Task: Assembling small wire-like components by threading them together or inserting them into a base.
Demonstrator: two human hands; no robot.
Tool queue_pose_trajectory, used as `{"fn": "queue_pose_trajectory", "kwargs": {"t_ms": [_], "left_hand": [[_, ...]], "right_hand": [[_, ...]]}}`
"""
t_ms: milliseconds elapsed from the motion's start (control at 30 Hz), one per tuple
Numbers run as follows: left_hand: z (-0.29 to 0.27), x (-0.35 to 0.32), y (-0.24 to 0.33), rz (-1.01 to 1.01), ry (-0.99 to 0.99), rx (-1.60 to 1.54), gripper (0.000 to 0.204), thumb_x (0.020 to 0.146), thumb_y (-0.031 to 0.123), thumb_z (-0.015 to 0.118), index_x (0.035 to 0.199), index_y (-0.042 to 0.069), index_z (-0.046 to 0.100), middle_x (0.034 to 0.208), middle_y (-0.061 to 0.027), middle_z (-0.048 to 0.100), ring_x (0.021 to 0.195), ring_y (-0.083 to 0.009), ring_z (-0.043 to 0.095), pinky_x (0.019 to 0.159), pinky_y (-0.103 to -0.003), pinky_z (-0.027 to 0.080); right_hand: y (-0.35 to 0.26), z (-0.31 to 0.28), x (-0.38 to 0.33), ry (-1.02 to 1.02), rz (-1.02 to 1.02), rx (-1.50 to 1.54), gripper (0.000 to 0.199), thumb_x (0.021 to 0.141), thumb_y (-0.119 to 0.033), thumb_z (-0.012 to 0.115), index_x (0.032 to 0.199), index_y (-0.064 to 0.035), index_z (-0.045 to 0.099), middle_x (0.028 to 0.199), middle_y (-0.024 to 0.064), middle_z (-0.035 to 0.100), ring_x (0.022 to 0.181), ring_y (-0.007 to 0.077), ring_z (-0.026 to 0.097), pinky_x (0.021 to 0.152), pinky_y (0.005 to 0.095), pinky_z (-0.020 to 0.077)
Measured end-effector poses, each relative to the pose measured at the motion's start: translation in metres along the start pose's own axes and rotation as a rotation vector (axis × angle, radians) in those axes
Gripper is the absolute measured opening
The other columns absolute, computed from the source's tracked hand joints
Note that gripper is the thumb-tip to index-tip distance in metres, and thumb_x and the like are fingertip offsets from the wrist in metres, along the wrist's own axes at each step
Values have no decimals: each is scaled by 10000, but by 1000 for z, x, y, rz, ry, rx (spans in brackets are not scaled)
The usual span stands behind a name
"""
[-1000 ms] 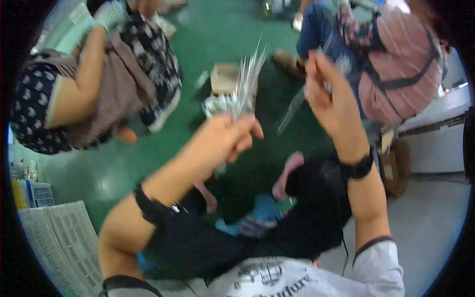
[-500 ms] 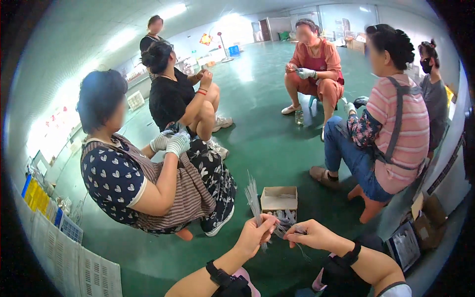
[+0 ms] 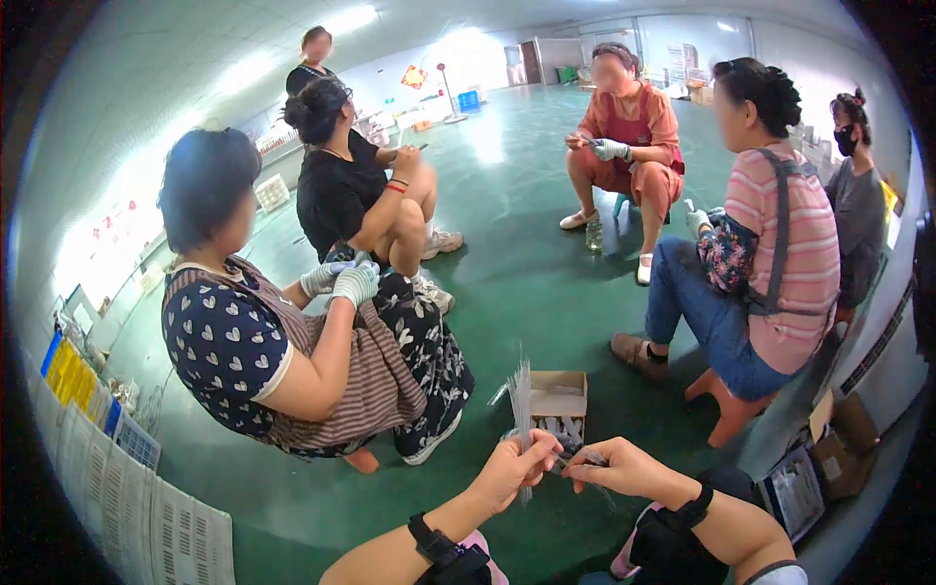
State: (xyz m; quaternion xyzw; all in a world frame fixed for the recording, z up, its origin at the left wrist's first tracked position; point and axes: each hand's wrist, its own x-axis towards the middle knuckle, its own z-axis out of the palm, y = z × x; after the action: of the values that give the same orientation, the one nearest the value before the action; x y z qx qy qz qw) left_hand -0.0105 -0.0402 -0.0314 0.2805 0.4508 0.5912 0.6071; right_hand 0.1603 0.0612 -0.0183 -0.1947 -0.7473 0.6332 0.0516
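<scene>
My left hand [image 3: 517,468] is closed around an upright bundle of thin, pale grey strands [image 3: 524,398], which fan out a little at the top. Close beside it on the right, my right hand [image 3: 619,465] pinches finer loose strands [image 3: 592,458]. A few dark strands or bits span the narrow gap between my fingertips; what they are is too small to tell. Just beyond my hands, an open cardboard box [image 3: 549,381] stands on the floor. Small grey-white pieces lie in it, partly covered by my hands.
A co-worker in a striped apron [image 3: 341,390] sits close on my left, and another in a pink striped top [image 3: 790,244] sits on my right. More people sit farther off. Plastic crates [image 3: 175,526] line the left edge; cartons [image 3: 843,458] stand at right.
The bundle in my left hand has tipped from leaning left to nearly upright and shifted slightly right. My right hand stays close by, still pinching strands. The view has shifted slightly.
</scene>
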Motion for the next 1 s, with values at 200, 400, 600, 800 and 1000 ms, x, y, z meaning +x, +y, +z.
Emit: {"fn": "queue_pose_trajectory", "kwargs": {"t_ms": [200, 400, 600, 800, 1000], "left_hand": [[-3, 1, 3, -7, -59, 28, 220, 900, 273, 517, 888, 58, 560, 672, 35, 497, 457, -18, 317, 419, -171, 234], [1, 0, 9, -6, -34, -56, 231, 903, 276, 513, 899, 49, 558, 702, 19, 511, 451, -19, 286, 422, -182, 226], [0, 1, 9, -47, -39, 13, 225, 904, 271, 512, 911, 52, 563, 730, 19, 526, 450, -16, 291, 424, -175, 225], [-1, 2, 11, -51, -43, -36, 197, 892, 243, 535, 933, 53, 567, 735, 15, 530, 462, -13, 307, 430, -173, 239], [3, 2, 10, 29, -31, 70, 137, 845, 142, 601, 934, 39, 586, 722, 22, 522, 492, -21, 360, 440, -173, 272]], "right_hand": [[-6, 0, 2, 5, 19, 11, 216, 860, -208, 557, 910, -18, 646, 731, 8, 637, 682, 54, 539, 631, 221, 420], [-17, -4, 0, 24, 15, 22, 220, 861, -210, 551, 918, -18, 641, 720, 6, 635, 677, 52, 532, 614, 212, 410], [-15, -5, 0, -2, 27, 57, 222, 866, -205, 540, 911, -11, 638, 732, 11, 635, 687, 53, 534, 633, 207, 409], [-15, -7, 2, 2, 11, 40, 226, 869, -205, 534, 904, -7, 637, 731, 18, 636, 699, 63, 541, 650, 216, 415], [-19, -8, 3, 51, 75, 87, 219, 869, -215, 539, 880, -20, 638, 711, -6, 625, 626, 38, 488, 569, 193, 374]]}}
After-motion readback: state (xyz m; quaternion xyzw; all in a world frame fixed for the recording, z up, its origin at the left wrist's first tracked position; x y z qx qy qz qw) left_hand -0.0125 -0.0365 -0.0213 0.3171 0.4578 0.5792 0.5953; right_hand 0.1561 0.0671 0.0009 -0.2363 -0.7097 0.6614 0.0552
